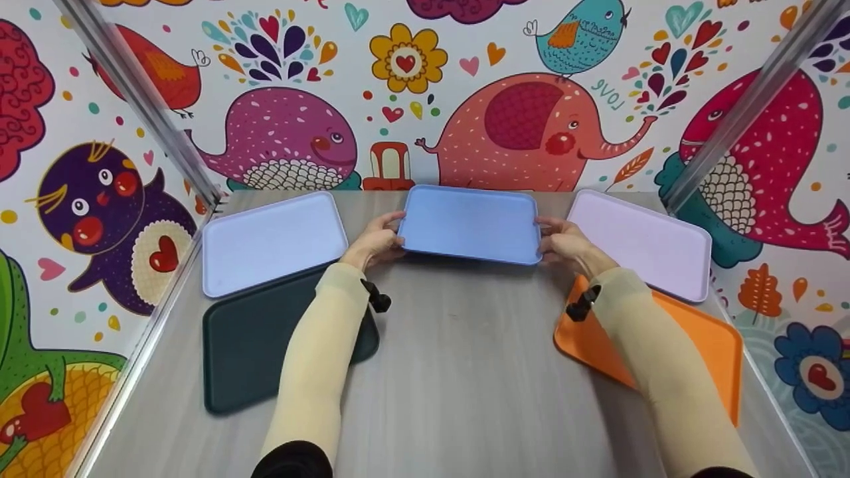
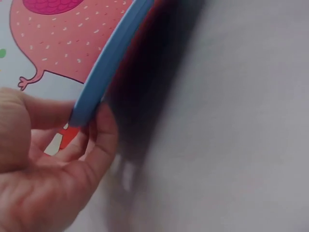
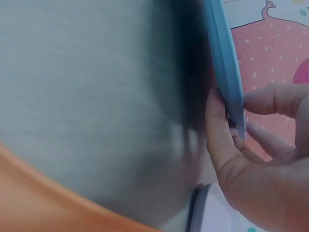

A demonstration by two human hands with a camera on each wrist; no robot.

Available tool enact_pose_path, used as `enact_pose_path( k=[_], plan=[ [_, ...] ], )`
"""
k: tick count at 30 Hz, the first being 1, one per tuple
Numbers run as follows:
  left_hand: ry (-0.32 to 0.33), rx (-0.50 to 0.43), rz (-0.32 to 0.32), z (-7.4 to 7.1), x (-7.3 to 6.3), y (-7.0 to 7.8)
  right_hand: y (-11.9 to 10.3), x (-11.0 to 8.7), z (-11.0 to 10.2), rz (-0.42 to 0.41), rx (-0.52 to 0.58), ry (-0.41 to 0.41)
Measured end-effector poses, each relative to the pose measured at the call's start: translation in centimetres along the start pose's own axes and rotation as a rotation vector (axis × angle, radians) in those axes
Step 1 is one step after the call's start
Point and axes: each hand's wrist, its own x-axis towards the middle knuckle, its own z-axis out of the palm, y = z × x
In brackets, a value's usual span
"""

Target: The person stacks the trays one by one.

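Observation:
A blue rectangular tray [image 1: 471, 226] is held between both hands at the back middle of the table, a shadow showing beneath it. At its left end my left hand [image 1: 378, 240] pinches the rim. My right hand [image 1: 561, 240] grips the opposite end the same way. In the left wrist view, the thumb and fingers of the left hand [image 2: 63, 154] close on either side of the blue tray's edge [image 2: 104, 72]. The right wrist view likewise has the right hand [image 3: 260, 154] pinching the tray's corner [image 3: 227, 63].
On the left, a pale blue tray [image 1: 275, 242] overlaps a dark green tray [image 1: 259, 345]. To the right, a pale lilac tray [image 1: 641, 242] lies behind an orange tray [image 1: 710, 352]. A patterned wall [image 1: 385, 126] and metal posts border the grey table [image 1: 458, 372].

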Motion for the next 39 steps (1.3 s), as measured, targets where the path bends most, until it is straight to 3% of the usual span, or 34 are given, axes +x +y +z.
enact_pose_path(
  k=[7, 12, 20, 33, 39],
  plan=[
    [-0.079, -0.133, 0.018, -0.9, -0.5, 0.5, -0.7, -0.9, -0.8, -0.026, -0.02, -0.042],
    [-0.094, -0.114, 0.032, -1.3, -0.6, 0.7, -0.9, -1.1, -1.1, -0.035, 0.003, -0.058],
    [-0.118, -0.053, -0.033, -1.6, -1.0, 0.4, -0.8, -1.2, -1.3, -0.073, -0.019, -0.041],
    [-0.111, -0.135, 0.052, -1.2, -2.1, 0.4, -0.4, -1.8, -0.3, -0.103, 0.079, 0.006],
    [-0.094, -0.188, 0.094, -1.0, -3.2, -0.2, 0.1, -2.4, 0.6, -0.137, 0.198, 0.054]
  ],
)
